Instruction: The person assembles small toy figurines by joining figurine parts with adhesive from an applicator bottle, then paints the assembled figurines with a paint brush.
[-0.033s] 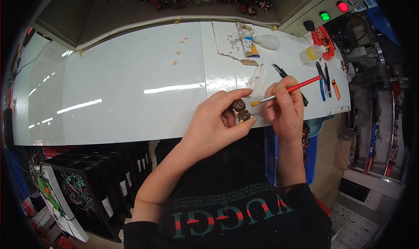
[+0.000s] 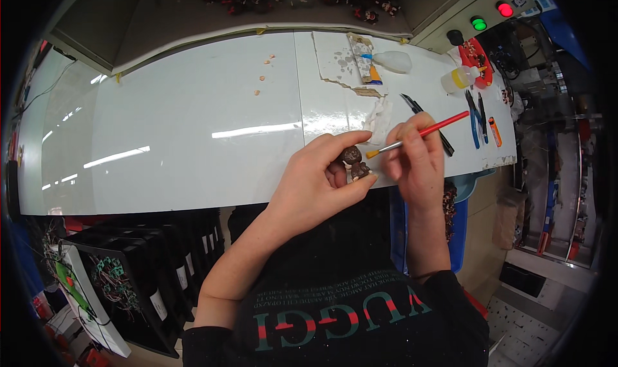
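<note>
brown figurine (image 2: 353, 158) pinched in your left hand (image 2: 313, 171); your right hand (image 2: 417, 156) grips the red-handled brush (image 2: 444, 124), tip just beside its head.

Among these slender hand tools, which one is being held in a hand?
The slim, red-handled, yellow-bristled paintbrush: the right hand holds it, whereas the black pen-like tools and blue-handled tool lie on the glossy white table.

The person wears a black top (image 2: 370, 349) with short sleeves (image 2: 452, 302). Large block lettering (image 2: 338, 320) in dark green, crossed by red, spans its front, upside down in view, beside smaller green print (image 2: 335, 295). Pale specks dot the cloth. The left hand (image 2: 312, 175) and right hand (image 2: 418, 164) are bare.
</note>
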`<action>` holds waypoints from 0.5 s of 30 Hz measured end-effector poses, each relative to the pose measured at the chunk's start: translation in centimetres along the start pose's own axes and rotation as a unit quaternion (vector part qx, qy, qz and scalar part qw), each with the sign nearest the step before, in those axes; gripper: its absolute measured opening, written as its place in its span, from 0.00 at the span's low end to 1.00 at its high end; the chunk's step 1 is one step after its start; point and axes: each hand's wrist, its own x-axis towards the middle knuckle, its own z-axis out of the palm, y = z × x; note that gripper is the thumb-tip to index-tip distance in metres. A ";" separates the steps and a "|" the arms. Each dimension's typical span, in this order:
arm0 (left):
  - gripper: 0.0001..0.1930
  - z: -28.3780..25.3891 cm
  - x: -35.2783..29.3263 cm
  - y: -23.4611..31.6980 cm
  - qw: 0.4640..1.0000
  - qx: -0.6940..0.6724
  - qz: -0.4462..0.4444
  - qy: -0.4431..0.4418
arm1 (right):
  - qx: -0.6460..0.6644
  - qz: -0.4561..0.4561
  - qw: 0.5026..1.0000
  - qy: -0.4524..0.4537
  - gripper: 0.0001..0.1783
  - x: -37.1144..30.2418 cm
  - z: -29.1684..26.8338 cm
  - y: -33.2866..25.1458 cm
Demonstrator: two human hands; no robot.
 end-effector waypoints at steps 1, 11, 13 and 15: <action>0.25 0.0 -0.1 0.0 1.000 -0.003 0.008 0.004 | -0.001 0.000 1.000 0.000 0.08 -0.1 0.1 0.1; 0.28 -0.7 -0.3 -0.6 0.991 -0.133 0.019 -0.020 | -0.131 -0.041 0.989 0.048 0.08 0.3 -0.8 -1.2; 0.30 -0.8 -0.1 0.2 0.979 -0.195 -0.027 -0.049 | -0.111 -0.054 0.992 0.038 0.08 0.4 -1.1 -1.4; 0.31 -0.5 0.1 0.2 0.978 -0.198 -0.026 -0.052 | -0.091 -0.067 0.993 0.029 0.07 0.4 -1.2 -1.6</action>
